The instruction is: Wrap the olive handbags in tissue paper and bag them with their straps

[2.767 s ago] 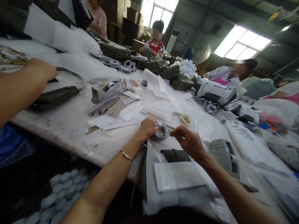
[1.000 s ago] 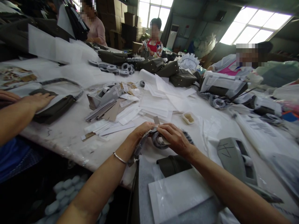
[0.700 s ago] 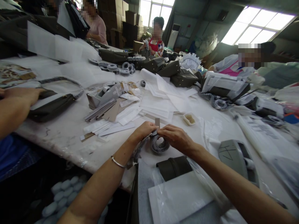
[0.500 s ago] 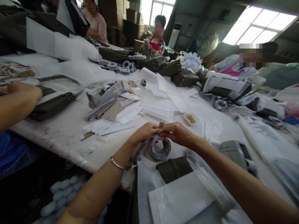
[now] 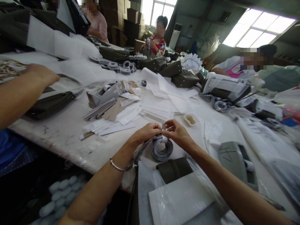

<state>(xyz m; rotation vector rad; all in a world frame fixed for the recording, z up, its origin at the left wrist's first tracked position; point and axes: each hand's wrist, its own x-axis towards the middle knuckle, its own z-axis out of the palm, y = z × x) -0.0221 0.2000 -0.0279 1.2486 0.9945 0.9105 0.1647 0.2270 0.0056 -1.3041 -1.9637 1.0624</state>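
A coiled bag strap (image 5: 162, 152) in clear wrapping stands in front of me, with a pale strip (image 5: 160, 138) round its top. My left hand (image 5: 148, 131) is closed at the upper left of the coil, fingers curled over the strap where it meets the strip. On the other side my right hand (image 5: 177, 133) pinches the strip between thumb and fingers. The strip's end (image 5: 163, 126) sticks up between the two hands. Just below the coil lies a dark olive bag (image 5: 174, 170) with a white sheet (image 5: 181, 198) and clear plastic over it.
A small glue-like tub (image 5: 190, 120) sits beyond my right hand. Paper strips (image 5: 117, 128) and a grey tape dispenser (image 5: 106, 93) lie ahead left; another dispenser (image 5: 237, 162) is at right. A co-worker's arm (image 5: 25, 89) reaches in from the left. Olive bags (image 5: 185, 77) lie farther back.
My right hand has shifted slightly right and its fingers have lifted, showing more of the pale strip. The co-worker's arm at left has moved up and right over the bag there.
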